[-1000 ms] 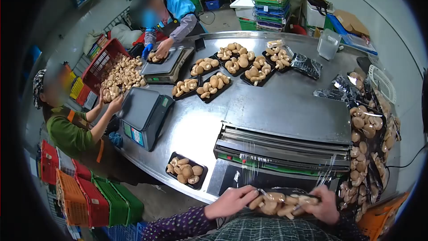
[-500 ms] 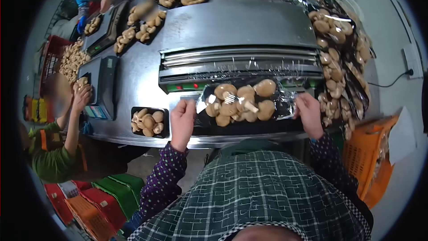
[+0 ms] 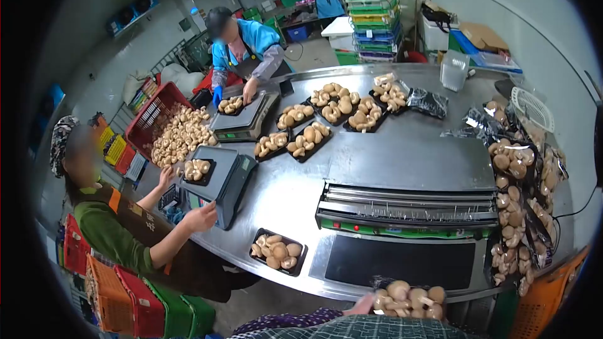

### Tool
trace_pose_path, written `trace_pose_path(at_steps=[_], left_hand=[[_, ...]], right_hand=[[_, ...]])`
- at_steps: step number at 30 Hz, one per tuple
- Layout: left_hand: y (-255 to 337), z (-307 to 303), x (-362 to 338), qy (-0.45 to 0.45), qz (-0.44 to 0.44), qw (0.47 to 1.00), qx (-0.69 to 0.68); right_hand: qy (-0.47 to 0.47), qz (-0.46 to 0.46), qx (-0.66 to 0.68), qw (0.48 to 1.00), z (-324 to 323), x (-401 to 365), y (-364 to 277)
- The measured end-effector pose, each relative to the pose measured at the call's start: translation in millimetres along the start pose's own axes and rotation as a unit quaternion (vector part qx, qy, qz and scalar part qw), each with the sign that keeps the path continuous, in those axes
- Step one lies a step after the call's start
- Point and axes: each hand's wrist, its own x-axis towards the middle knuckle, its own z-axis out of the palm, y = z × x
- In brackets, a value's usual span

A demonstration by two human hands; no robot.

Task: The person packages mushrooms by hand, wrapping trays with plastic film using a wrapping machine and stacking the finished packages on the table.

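A film-covered pack of mushrooms [image 3: 409, 300] is low in the view, just in front of the table edge. My left hand [image 3: 362, 305] touches its left end, partly hidden behind the patterned sleeve and apron; its grip is closed on the film there. My right hand is out of sight. Above the pack lies the bare black plate [image 3: 401, 262] of the wrapping machine [image 3: 408, 207]. To the left, an unwrapped tray of mushrooms [image 3: 276, 252] sits near the table's front edge.
Wrapped packs [image 3: 512, 207] are heaped at the table's right side. Open mushroom trays [image 3: 308, 139] stand behind the machine. Two co-workers [image 3: 135, 232] [image 3: 251, 44] work at scales [image 3: 217, 182] on the left. Crates [image 3: 375, 12] are stacked behind.
The camera view has swung up and left. The wrapped pack has moved off the black plate toward my body. My right hand has left the view.
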Motion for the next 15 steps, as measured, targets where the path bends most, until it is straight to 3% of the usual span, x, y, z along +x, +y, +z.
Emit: trace_pose_path(at_steps=[3, 5, 7, 8, 9, 10, 11, 12, 14, 15], left_hand=[[58, 28, 36, -0.044, 0.243, 0.957, 0.153], [100, 36, 47, -0.020, 0.400, 0.886, 0.232], [128, 37, 50, -0.025, 0.501, 0.824, 0.262], [137, 35, 51, -0.121, 0.490, 0.829, 0.241], [142, 29, 53, -0.249, 0.406, 0.857, 0.196], [159, 18, 62, -0.438, 0.333, 0.831, 0.081], [175, 7, 52, -0.494, 0.154, 0.855, -0.014], [190, 4, 54, -0.582, 0.230, 0.776, 0.079], [205, 9, 36, -0.563, 0.308, 0.763, 0.076], [201, 0, 24, -0.554, 0.189, 0.804, 0.101]], right_hand=[[-0.054, 0.024, 0.033, 0.998, -8, -10, -52], [-0.084, 0.009, 0.048, 0.995, -16, -27, -80], [-0.119, -0.030, 0.058, 0.991, -18, -42, -107], [-0.138, -0.057, 0.058, 0.987, -16, -49, -121], [-0.161, -0.088, 0.056, 0.981, -13, -55, -134], [-0.187, -0.120, 0.055, 0.973, -7, -60, -146], [-0.210, -0.152, 0.057, 0.964, -1, -64, -157], [-0.226, -0.188, 0.063, 0.954, 6, -65, -168], [-0.212, -0.233, 0.083, 0.946, 8, -67, -178], [-0.184, -0.231, 0.097, 0.951, 1, -62, -178]])
